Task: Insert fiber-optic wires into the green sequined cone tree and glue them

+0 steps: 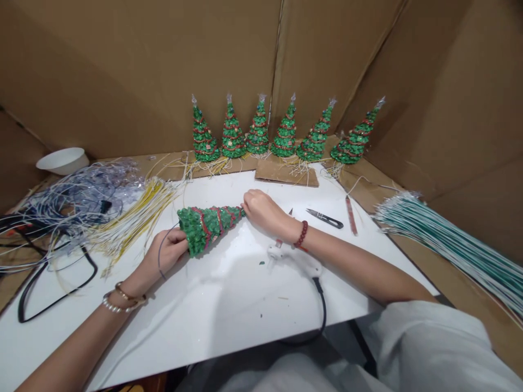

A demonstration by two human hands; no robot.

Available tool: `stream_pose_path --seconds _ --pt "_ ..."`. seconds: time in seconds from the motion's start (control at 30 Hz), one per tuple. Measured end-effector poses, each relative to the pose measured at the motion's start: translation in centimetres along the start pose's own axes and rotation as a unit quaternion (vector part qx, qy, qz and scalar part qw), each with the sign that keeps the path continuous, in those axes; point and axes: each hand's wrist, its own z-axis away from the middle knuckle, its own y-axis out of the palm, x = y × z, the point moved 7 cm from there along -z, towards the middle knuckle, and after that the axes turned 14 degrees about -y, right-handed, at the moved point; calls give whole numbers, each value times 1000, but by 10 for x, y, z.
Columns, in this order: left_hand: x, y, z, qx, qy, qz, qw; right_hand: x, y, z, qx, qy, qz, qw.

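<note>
A small green Christmas tree [208,226] with red garland lies sideways between my hands, above the white tabletop [171,332]. My left hand [165,250] grips its wide base, the fingertips partly hidden behind it. A thin dark wire [160,261] runs from the base over my left wrist. At the narrow tip, the fingers of my right hand [263,211] are pinched together around the end. Whether anything else is in that pinch I cannot tell. Below my right wrist rests a white device [298,258], perhaps a glue gun, with a black cord.
Several finished-looking trees [258,130] stand along the back cardboard wall. Thread snips [324,218] and a red stick-like tool [351,215] lie to the right. Green and white wires [453,245] fill the right edge; tangled wires [81,201] and a white bowl [63,161] are left.
</note>
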Motion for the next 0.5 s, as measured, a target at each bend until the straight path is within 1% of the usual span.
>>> stream_pose_path --seconds 0.17,0.27,0.33,0.4,0.47,0.5 --pt "-7 2 2 5 -5 6 1000 9 7 -1 14 -33 34 999" --pt "-2 2 2 11 -25 8 1000 7 7 -4 18 -32 51 998" --pt "5 3 1 21 -42 11 999 3 -3 -2 16 -17 51 998" --pt "11 2 0 28 -47 12 998 0 -22 8 8 14 42 999" --pt "15 1 -2 26 -44 11 999 1 -43 28 5 48 49 998" --pt "17 1 -3 25 -44 11 999 4 -50 43 20 58 72 996"
